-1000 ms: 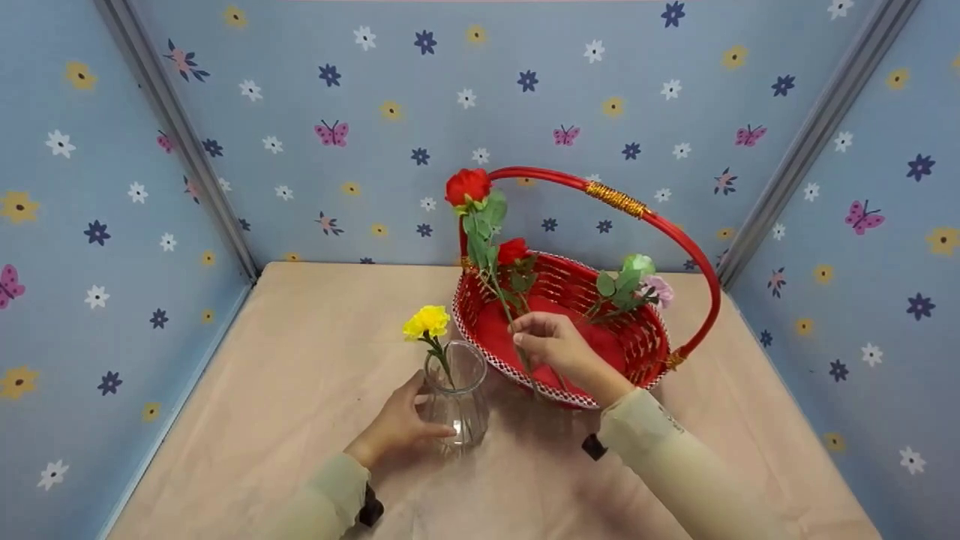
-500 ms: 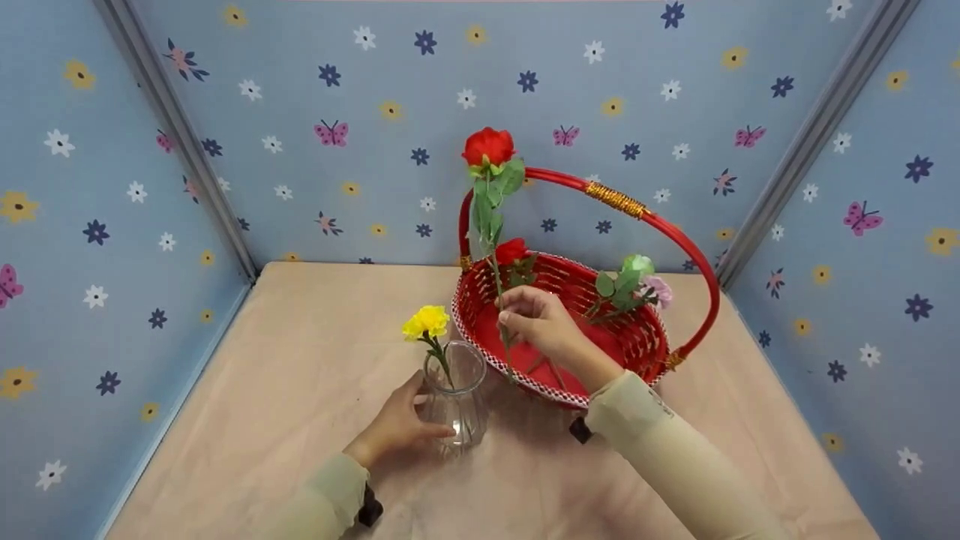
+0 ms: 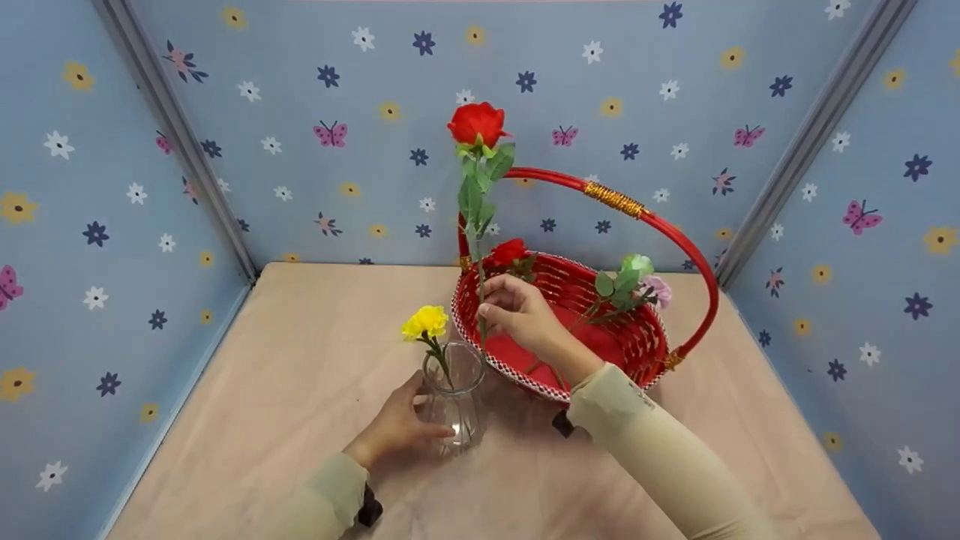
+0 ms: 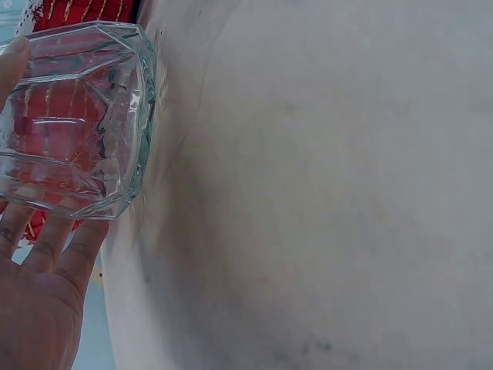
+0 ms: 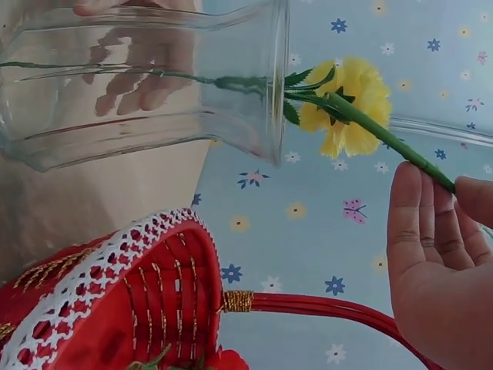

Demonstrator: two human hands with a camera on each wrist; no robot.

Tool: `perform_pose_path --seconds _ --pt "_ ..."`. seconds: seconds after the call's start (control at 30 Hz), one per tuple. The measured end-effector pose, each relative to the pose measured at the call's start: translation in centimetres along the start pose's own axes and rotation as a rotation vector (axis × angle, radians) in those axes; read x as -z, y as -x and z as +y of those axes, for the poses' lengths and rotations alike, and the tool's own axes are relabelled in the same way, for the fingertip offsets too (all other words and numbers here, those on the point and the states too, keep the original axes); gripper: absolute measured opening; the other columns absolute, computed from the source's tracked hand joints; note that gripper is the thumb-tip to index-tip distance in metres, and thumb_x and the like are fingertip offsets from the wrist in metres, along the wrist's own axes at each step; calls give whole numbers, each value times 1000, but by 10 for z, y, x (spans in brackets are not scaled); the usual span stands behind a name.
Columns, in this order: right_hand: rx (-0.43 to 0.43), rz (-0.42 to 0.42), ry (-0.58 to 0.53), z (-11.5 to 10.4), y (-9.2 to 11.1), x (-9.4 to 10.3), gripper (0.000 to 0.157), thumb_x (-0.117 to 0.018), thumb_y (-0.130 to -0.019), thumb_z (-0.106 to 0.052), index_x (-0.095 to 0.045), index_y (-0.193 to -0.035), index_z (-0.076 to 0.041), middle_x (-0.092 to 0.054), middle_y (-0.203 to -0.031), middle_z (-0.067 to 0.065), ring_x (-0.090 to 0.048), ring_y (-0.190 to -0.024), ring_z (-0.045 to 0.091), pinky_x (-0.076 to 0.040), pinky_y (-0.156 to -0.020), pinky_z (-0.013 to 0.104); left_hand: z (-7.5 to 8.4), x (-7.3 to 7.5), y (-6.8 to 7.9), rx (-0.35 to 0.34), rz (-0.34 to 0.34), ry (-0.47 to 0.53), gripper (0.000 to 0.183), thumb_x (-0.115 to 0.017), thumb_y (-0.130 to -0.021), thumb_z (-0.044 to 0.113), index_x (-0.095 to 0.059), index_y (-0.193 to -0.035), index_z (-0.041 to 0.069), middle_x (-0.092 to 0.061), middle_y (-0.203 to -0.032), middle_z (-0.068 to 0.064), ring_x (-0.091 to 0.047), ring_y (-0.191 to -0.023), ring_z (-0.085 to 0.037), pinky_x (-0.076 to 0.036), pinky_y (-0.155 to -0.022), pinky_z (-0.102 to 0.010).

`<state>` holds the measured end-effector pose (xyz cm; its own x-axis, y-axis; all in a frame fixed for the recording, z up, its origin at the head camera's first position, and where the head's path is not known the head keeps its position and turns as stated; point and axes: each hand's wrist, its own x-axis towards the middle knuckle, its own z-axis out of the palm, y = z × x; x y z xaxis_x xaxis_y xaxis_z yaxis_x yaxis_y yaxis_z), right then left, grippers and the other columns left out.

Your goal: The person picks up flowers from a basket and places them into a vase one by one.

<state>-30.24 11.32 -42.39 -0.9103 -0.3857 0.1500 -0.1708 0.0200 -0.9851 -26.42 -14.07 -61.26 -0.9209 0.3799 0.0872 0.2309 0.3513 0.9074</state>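
Note:
In the head view, my left hand point(image 3: 397, 421) holds the clear glass vase point(image 3: 463, 411) low on its side, thumb in front. The left wrist view shows the thumb and fingers on opposite sides of the faceted glass base point(image 4: 115, 146). A yellow carnation point(image 3: 425, 322) stands in the vase, leaning left over the rim. My right hand point(image 3: 525, 319) pinches the stem of a red rose point(image 3: 478, 126), held upright with its bloom above the basket handle. In the right wrist view, the cut end of the green stem point(image 5: 377, 132) overlaps the carnation, just outside the vase mouth.
A red woven basket point(image 3: 540, 388) with a tall arched handle point(image 3: 686, 244) stands right behind the vase. Inside it lie another red rose point(image 3: 510, 251), a pale green flower point(image 3: 637, 265) and a pinkish-purple flower point(image 3: 658, 291). Flower-patterned walls point(image 3: 360, 187) enclose the cloth-covered table point(image 3: 315, 360).
My right hand has lifted the rose and carried it leftward from over the basket toward the vase; its stem has turned more upright. The left hand and vase have stayed put.

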Motion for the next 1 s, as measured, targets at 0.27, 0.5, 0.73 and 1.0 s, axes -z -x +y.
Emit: perform_pose_path --seconds 0.27,0.5,0.73,1.0 --pt "55 -15 56 12 -2 -8 15 -63 -102 -1 -61 -116 -2 -69 -99 18 -70 -84 20 -66 -79 37 -1 1 -1 15 -8 -35 104 -97 -74 32 -37 -156 12 -56 -149 -10 -54 -139 -33 -48 -116 -57" --pt "91 -33 121 25 0 -12 16 -64 -100 1 -60 -116 4 -67 -105 31 -68 -85 17 -66 -80 33 0 1 0 21 -5 -9 102 -97 -74 30 -38 -154 9 -56 -147 -14 -55 -138 -36 -49 -115 -57" --pt "127 -66 191 36 1 -17 22 -66 -99 1 -57 -119 1 -69 -99 20 -65 -82 16 -62 -75 25 2 1 1 38 3 2 103 -96 -75 24 -35 -156 6 -55 -148 -16 -55 -139 -40 -49 -114 -58" --pt "127 -66 199 43 0 -22 15 -63 -104 -11 -64 -112 2 -70 -94 13 -63 -76 18 -63 -73 33 1 1 1 45 -3 -6 105 -96 -76 23 -33 -157 3 -55 -148 -21 -55 -137 -44 -50 -113 -59"
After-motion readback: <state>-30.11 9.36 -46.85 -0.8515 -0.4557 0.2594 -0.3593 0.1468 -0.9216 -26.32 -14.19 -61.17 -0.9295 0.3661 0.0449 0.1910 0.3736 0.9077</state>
